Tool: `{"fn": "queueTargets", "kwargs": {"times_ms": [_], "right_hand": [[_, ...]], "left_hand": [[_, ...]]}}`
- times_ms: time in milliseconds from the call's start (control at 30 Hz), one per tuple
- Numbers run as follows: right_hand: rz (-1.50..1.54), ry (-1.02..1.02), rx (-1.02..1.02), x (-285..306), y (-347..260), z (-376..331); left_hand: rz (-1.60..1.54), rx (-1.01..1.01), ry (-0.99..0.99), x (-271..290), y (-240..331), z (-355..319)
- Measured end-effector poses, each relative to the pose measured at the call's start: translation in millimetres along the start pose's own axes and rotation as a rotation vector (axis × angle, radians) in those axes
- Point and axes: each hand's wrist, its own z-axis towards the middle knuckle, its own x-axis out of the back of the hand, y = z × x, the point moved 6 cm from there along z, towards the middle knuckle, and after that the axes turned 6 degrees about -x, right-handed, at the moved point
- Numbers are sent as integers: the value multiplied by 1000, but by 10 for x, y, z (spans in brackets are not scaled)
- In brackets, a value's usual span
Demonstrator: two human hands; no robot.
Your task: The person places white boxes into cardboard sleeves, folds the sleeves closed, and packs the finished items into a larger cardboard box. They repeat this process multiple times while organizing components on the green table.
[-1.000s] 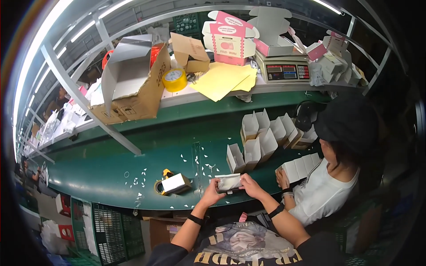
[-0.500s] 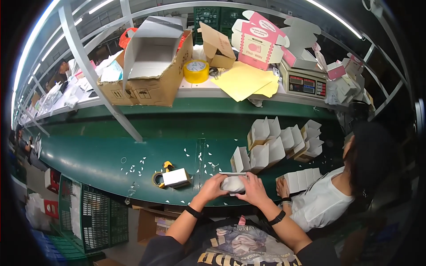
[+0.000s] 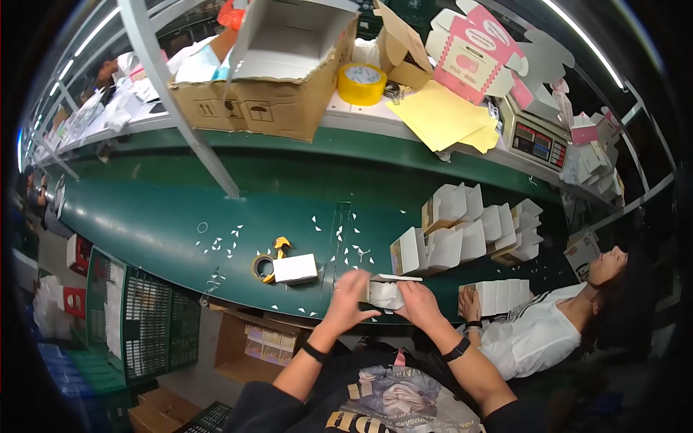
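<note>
A small open box (image 3: 395,277) lies near the front edge of the green table, with a white crumpled wrapped item (image 3: 386,296) in its opening. My right hand (image 3: 420,304) grips the box at its right side, thumb near the opening. My left hand (image 3: 348,302) is just left of the box, slightly blurred, fingers apart and thumb stretched out, holding nothing. Farther left are a closed white box (image 3: 295,269) and a tape dispenser (image 3: 263,268). Several open boxes (image 3: 462,243) stand in rows beyond my right hand.
At the right, a co-worker's hand (image 3: 470,307) touches a row of white boxes (image 3: 498,296). White paper scraps dot the green table (image 3: 159,216). The shelf behind carries a large carton (image 3: 267,108), yellow tape (image 3: 362,84), yellow sheets (image 3: 440,119) and a scale (image 3: 534,137). A slanted metal post (image 3: 180,101) rises at left.
My left hand has come off the box and opened; my right hand stays on it. The view has shifted and tilted. The co-worker's head has turned upward.
</note>
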Motion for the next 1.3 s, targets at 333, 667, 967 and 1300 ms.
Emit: {"fn": "queueTargets", "kwargs": {"times_ms": [333, 667, 967, 1300], "right_hand": [[127, 29, 124, 524, -324, -64], [1483, 622, -650, 610, 875, -1510], [2012, 746, -748, -32, 977, -1853], [1990, 612, -723, -116, 883, -1886]], "left_hand": [[-301, 284, -390, -793, -1004, -617], [-285, 223, -243, -150, -899, -433], [-65, 222, -582, -271, -609, -13], [-378, 108, -393, -442, -665, -129]]}}
